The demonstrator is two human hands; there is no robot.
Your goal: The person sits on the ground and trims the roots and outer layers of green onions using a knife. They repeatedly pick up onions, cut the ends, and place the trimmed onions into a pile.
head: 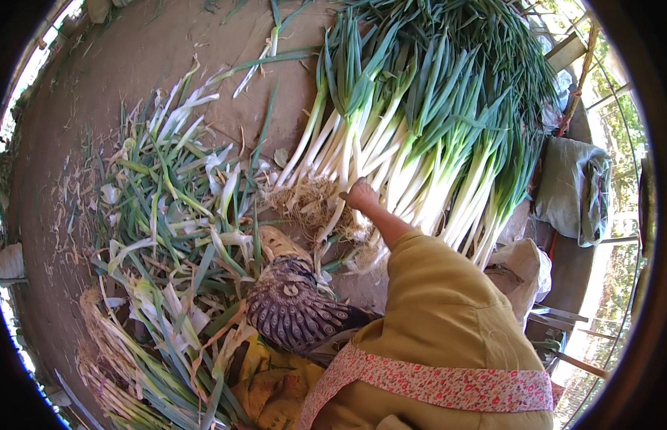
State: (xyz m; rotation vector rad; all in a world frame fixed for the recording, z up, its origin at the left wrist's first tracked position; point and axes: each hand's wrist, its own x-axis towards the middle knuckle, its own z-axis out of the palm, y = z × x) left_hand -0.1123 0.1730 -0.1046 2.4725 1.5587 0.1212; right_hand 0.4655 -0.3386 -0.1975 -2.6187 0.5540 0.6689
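My right hand (363,194) reaches out in a mustard-yellow sleeve, its fingers curled around the white shank of a large green onion (348,153). That stalk lies on top of a thick pile of cleaned green onions (414,145), their white shanks towards me and dark green leaves pointing away. Tangled roots (306,207) fringe the near end of the pile, just left of the hand. My left hand is out of view. Stripped leaves and skins (172,188) are heaped to the left. Below them lies a bundle of unpeeled, root-on green onions (134,365).
My foot (280,242) and patterned trouser leg (301,306) rest between the waste heap and the pile. A yellow sack (274,381) lies by my lap. Grey-green sacking (572,185) and a whitish sack (521,269) stand at the right. Loose stalks (263,54) lie on the dirt floor (215,32).
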